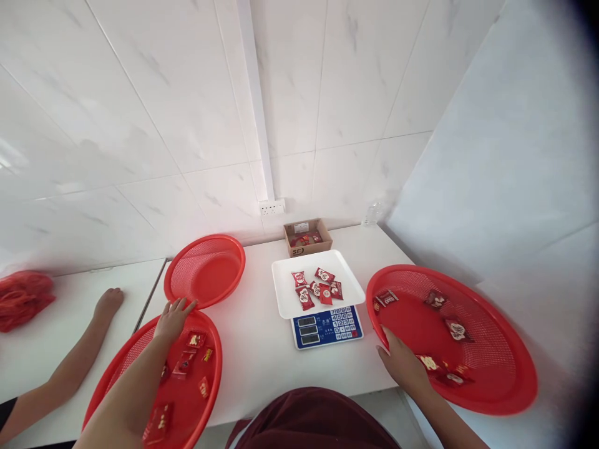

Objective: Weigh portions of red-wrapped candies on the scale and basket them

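My left hand [173,319] lies over the far rim of the near left red plastic basket [216,362], its fingers stretched and apart, close to the edge of a second red basket [206,279]. Several red-wrapped candies [183,365] lie inside the near basket, partly hidden by my forearm. With my right hand [397,358] I grip the left rim of a large red basket [519,349], which is tilted and holds several wrapped candies [457,329]. Between the hands, a blue digital scale [327,330] carries a white tray [287,299] with several red candy packets [325,293].
Behind the scale is a small cardboard box [306,251] with red packets inside. A clear plastic container [373,213] stands by the wall. At left, another person's arm [77,365] rests on the adjoining table near red mesh bags [25,299]. A wall socket [272,207] is behind.
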Motion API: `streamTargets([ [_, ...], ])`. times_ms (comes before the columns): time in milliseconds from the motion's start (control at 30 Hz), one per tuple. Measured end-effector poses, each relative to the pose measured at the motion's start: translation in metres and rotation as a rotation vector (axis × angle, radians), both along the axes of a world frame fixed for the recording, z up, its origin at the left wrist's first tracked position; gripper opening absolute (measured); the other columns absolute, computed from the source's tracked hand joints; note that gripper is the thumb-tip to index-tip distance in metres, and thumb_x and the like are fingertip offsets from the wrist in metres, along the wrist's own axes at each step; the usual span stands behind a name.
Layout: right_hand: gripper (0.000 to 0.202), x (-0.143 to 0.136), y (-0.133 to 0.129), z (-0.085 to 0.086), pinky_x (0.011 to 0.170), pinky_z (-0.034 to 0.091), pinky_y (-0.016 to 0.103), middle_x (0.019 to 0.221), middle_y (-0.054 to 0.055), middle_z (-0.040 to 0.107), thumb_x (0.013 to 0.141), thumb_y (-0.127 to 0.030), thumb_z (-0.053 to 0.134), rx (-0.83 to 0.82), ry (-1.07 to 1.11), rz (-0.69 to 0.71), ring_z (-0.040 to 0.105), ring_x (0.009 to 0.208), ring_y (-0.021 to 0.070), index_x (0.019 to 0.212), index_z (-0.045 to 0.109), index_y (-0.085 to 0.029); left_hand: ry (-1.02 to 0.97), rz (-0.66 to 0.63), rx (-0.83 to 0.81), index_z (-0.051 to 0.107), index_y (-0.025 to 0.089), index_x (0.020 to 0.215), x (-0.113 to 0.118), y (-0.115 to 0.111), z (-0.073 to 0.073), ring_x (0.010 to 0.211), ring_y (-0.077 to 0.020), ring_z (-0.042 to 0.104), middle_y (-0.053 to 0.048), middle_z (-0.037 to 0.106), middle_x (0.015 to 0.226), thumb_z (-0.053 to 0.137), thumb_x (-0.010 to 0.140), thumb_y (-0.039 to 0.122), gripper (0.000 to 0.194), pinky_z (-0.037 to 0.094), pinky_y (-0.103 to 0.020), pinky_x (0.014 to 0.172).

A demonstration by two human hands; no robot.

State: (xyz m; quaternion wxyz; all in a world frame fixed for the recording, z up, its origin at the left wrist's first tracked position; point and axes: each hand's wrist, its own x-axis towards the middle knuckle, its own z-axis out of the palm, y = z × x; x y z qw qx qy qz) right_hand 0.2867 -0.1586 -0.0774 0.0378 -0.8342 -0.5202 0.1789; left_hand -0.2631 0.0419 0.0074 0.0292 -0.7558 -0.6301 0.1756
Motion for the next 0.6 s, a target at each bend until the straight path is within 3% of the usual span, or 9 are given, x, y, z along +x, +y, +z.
streamTargets([
  [167,0.053,0.000,0.001,0.003,0.092,0.041,0.037,0.137,0.018,0.043,0.086,-0.026,0.028,-0.015,0.023,-0.002,0.045,0.122,0.0265,0.134,0.033,-0.004,-0.106,0.117,-0.115,0.041,0.022,0.134,0.015,0.010,0.000,0.132,-0.0271,0.028,-0.009,0.041,0.139,0.034,0.071,-0.006,0.070,0.022,-0.051,0.105],
  [267,0.053,0.001,0.001,0.001,0.093,0.040,0.037,0.136,0.016,0.044,0.086,-0.027,0.029,-0.022,0.035,-0.010,0.045,0.122,0.0261,0.135,0.033,-0.007,-0.154,0.118,-0.166,0.043,0.023,0.131,0.035,0.017,-0.003,0.133,-0.0286,0.024,-0.005,0.047,0.135,0.034,0.074,0.000,0.063,0.012,-0.060,0.105],
  [433,0.052,0.004,0.001,-0.004,0.094,0.039,0.039,0.135,0.016,0.045,0.085,-0.026,0.032,-0.009,0.055,-0.019,0.045,0.121,0.0261,0.134,0.034,-0.008,-0.240,0.114,-0.192,0.041,0.024,0.132,0.073,0.025,-0.010,0.131,-0.0298,0.030,-0.008,0.046,0.136,0.032,0.086,0.023,0.047,0.014,-0.063,0.102],
  [500,0.053,0.004,0.001,-0.005,0.094,0.039,0.039,0.136,0.018,0.044,0.085,-0.026,0.032,-0.002,0.058,-0.014,0.045,0.122,0.0263,0.133,0.034,-0.005,-0.259,0.107,-0.179,0.038,0.022,0.134,0.087,0.024,-0.014,0.130,-0.0310,0.031,-0.010,0.044,0.137,0.037,0.085,0.031,0.050,0.014,-0.063,0.102],
  [600,0.053,0.004,0.001,-0.006,0.093,0.039,0.038,0.135,0.020,0.044,0.085,-0.025,0.032,0.006,0.061,-0.004,0.046,0.121,0.0260,0.133,0.035,-0.004,-0.259,0.091,-0.147,0.029,0.019,0.138,0.100,0.017,-0.021,0.129,-0.0311,0.033,-0.013,0.040,0.138,0.046,0.078,0.021,0.062,0.012,-0.063,0.102],
])
